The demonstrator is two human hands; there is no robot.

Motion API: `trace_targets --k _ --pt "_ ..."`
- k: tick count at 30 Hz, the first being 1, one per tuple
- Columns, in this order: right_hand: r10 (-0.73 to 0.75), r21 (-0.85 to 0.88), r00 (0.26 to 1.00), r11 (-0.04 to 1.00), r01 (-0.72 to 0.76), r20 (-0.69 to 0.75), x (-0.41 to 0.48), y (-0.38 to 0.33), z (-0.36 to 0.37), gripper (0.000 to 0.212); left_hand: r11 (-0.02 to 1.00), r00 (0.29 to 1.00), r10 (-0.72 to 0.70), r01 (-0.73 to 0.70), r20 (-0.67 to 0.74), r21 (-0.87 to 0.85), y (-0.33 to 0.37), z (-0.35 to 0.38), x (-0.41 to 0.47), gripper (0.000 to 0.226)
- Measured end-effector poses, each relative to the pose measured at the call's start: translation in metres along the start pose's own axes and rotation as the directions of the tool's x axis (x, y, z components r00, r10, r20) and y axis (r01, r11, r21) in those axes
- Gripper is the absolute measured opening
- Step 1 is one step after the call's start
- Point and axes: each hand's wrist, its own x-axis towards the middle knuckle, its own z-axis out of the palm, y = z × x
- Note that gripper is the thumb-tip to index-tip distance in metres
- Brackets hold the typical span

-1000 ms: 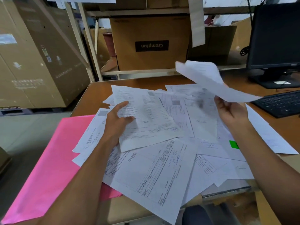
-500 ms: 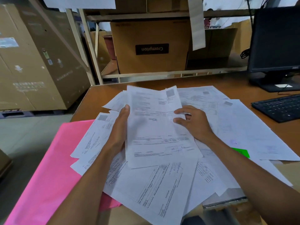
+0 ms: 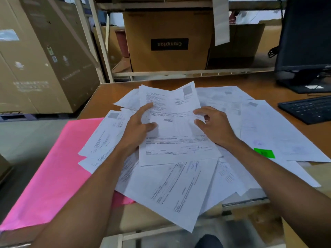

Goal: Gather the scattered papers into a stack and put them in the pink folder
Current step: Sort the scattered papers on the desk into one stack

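Note:
Several white printed papers (image 3: 172, 187) lie fanned across the wooden desk (image 3: 111, 93). A small stack of sheets (image 3: 175, 126) sits on top of the spread. My left hand (image 3: 138, 127) grips the stack's left edge, thumb on top. My right hand (image 3: 213, 126) holds its right edge with curled fingers. The pink folder (image 3: 59, 169) lies at the desk's left, its right part covered by papers. One sheet carries a green sticker (image 3: 264, 152).
A black keyboard (image 3: 308, 109) and a monitor (image 3: 306, 42) stand at the right. Behind the desk a metal shelf holds a cardboard box (image 3: 168, 42). Large cartons (image 3: 41, 56) stand on the floor to the left. The desk's front edge is close below the papers.
My right hand brought a lifted sheet down onto the sheets under my left hand. Both hands now hold that stack by its sides.

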Motion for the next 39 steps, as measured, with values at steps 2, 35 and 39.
trace_targets --k 2,35,39 --pt "0.053 0.081 0.999 0.995 -0.054 0.010 0.000 -0.003 -0.002 0.034 1.000 1.000 -0.005 0.005 -0.027 -0.012 0.000 -0.002 0.000 0.060" --pt "0.467 -0.010 0.883 0.884 -0.468 -0.047 0.026 -0.008 0.003 0.017 0.989 0.981 0.052 -0.025 -0.187 0.144 -0.018 -0.039 -0.004 0.045" --pt "0.375 0.094 0.905 0.927 -0.364 -0.201 0.030 -0.011 -0.002 0.026 0.994 0.979 0.049 -0.028 -0.199 0.107 -0.020 -0.043 -0.002 0.044"
